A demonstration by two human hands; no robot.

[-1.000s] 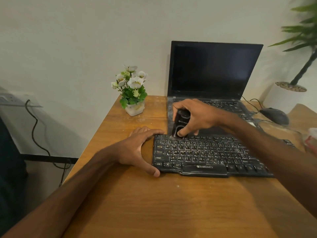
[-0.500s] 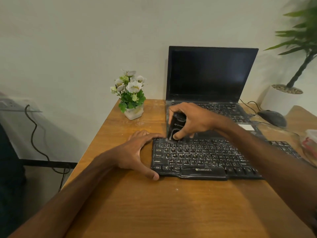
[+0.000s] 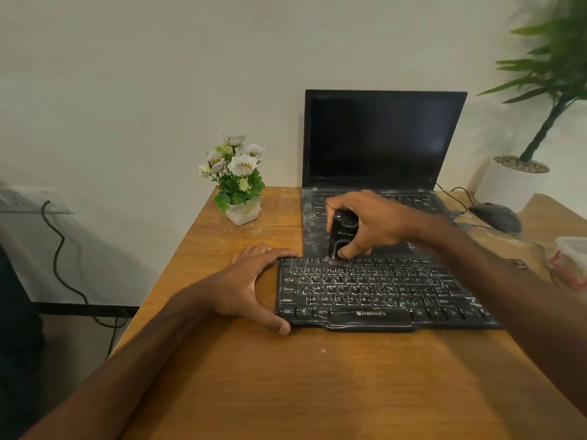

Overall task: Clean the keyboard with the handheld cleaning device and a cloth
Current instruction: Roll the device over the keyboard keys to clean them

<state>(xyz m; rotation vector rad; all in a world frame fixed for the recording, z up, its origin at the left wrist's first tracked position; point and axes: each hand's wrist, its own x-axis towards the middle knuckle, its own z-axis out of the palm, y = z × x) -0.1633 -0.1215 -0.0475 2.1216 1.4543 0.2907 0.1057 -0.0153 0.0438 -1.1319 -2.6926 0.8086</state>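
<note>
A black keyboard [image 3: 374, 293] speckled with white dust lies on the wooden table [image 3: 317, 382]. My right hand [image 3: 371, 227] grips a small black handheld cleaning device [image 3: 341, 238] held upright, its lower end touching the top key row near the keyboard's left end. My left hand [image 3: 251, 284] braces the keyboard's left edge, fingers at the far corner and thumb at the near corner. No cloth is in view.
An open laptop [image 3: 378, 144] with a dusty keyboard deck stands right behind the keyboard. A small flower pot [image 3: 238, 182] sits at the back left. A mouse [image 3: 495, 217], a plastic container [image 3: 568, 262] and a potted plant [image 3: 514, 182] are on the right.
My right hand with the cleaning device has stayed at the top-left key rows, shifting only slightly. My left hand keeps its hold on the keyboard's edge. The camera view has tilted a little.
</note>
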